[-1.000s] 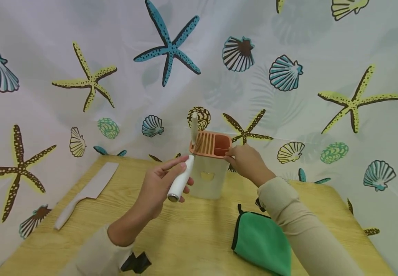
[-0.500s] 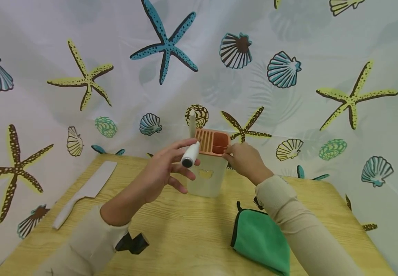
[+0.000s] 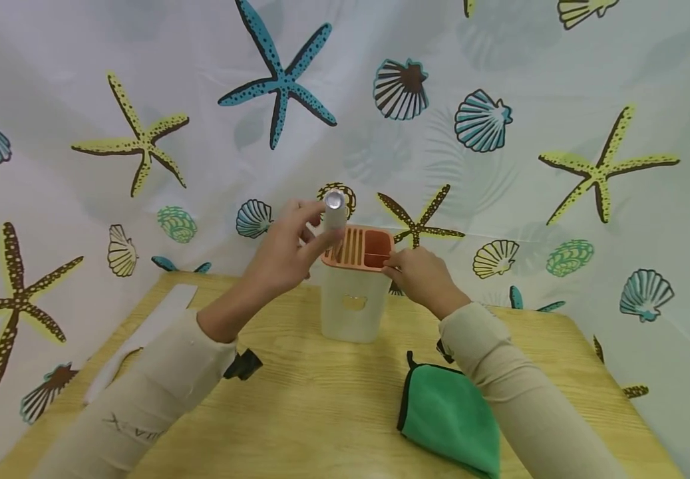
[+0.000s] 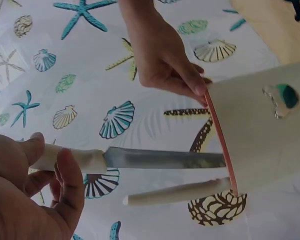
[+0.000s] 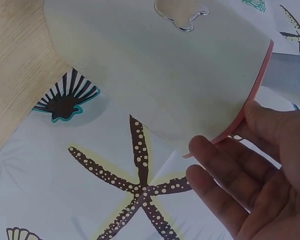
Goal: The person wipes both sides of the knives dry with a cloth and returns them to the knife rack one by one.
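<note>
At the centre of the head view, smooth matt plastic, by its look, on the tall off-white box-shaped holder; orange plastic, also smooth, on its slotted top; glossy, mirror-like finish on its badge. Across the left wrist view, grey metal with a dull sheen on the long white-handled knife, plastic-looking at the handle. Soft matt fabric on the green black-edged cloth, lower right; light wood grain on the yellowish tabletop; smooth, faintly creased finish on the white shell-printed backdrop
</note>
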`<state>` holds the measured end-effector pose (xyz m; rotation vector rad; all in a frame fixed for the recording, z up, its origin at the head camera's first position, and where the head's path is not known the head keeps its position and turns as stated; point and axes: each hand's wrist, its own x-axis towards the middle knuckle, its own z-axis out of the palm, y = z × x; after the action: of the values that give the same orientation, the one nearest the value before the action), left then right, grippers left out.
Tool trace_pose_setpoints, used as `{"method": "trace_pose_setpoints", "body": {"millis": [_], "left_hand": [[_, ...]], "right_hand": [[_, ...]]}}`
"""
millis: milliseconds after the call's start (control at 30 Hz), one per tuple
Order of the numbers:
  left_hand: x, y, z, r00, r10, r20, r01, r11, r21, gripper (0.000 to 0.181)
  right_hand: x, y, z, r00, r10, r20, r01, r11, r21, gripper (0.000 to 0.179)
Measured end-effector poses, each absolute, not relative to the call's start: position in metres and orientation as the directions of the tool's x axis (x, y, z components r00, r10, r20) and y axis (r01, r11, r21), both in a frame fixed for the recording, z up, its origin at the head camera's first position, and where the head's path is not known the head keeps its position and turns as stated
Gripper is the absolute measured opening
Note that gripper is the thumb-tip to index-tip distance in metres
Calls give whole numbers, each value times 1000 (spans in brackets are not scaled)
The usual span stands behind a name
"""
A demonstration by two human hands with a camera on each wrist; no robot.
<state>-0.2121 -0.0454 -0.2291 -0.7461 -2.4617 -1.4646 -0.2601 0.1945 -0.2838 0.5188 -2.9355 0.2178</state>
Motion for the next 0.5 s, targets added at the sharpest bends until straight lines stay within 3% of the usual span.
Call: {"method": "trace_pose_setpoints", "body": {"millis": [67, 233, 500], "left_hand": [[-221, -42, -226, -825, 298, 479, 565, 436, 701, 43], [-241, -32, -224, -754, 236, 613, 654, 361, 665, 39], [-265, -18, -226, -727, 162, 668, 649, 483, 589, 49]], "right_hand": [[-261, 195, -285, -931, -318, 177, -340, 933, -114, 32], [-260, 193, -286, -933, -306, 189, -330, 938, -107, 31], [-259, 191, -283, -942, -290, 166, -310, 944, -112, 30]]}}
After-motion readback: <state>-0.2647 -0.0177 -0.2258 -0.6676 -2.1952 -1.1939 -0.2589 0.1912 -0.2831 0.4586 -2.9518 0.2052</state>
